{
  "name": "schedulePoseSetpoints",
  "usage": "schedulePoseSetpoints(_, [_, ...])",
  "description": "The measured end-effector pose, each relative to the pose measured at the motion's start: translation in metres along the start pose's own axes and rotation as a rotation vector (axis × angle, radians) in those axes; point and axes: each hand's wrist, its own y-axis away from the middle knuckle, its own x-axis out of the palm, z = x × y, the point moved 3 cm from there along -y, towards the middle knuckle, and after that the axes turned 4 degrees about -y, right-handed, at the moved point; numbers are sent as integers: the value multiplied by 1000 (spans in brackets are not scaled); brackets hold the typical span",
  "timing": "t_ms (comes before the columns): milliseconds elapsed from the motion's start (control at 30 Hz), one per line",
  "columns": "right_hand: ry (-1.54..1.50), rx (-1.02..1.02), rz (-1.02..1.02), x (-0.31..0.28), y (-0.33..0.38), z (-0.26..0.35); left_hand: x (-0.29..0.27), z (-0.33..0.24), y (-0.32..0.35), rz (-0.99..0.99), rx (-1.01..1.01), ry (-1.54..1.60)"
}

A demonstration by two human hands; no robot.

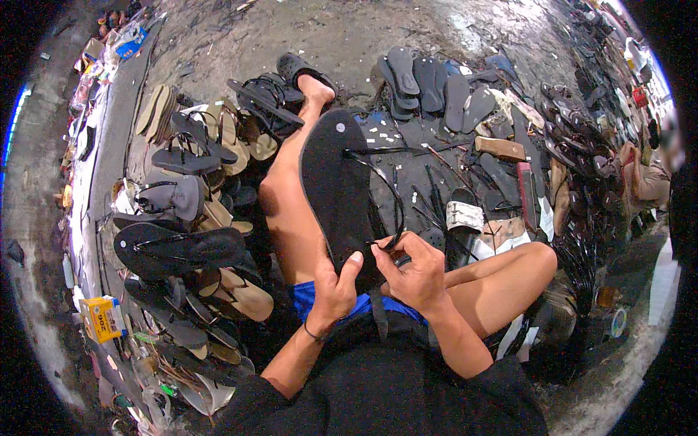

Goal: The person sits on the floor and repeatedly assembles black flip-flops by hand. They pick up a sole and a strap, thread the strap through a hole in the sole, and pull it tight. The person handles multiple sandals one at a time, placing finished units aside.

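Observation:
A black flip-flop [331, 182] stands toe-up over my lap, its flat top side facing me. My left hand [337, 291] is closed around its lower end, the thumb pressed on the surface. A thin black strap [398, 200] runs from the toe area and loops out past the right edge. At the lower right of the flip-flop, my right hand [416, 272] pinches the strap's end between thumb and forefinger. The underside, and the left fingers behind it, are hidden.
Many finished sandals [182, 251] are piled on my left, beside a yellow box [102, 320]. Ahead to the right lie dark soles [456, 102], a wooden block [499, 148], loose straps [436, 192] and a white-banded slide [464, 214]. My bent legs [502, 287] flank the workspace.

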Motion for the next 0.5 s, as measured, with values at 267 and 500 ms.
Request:
schedulePoseSetpoints(267, [112, 44, 121, 2, -9, -1, 0, 0, -1, 44, 8, -39])
schedulePoseSetpoints(500, [-343, 347, 231, -5, -14, -16, -5, -3, -4, 87, -172, 176])
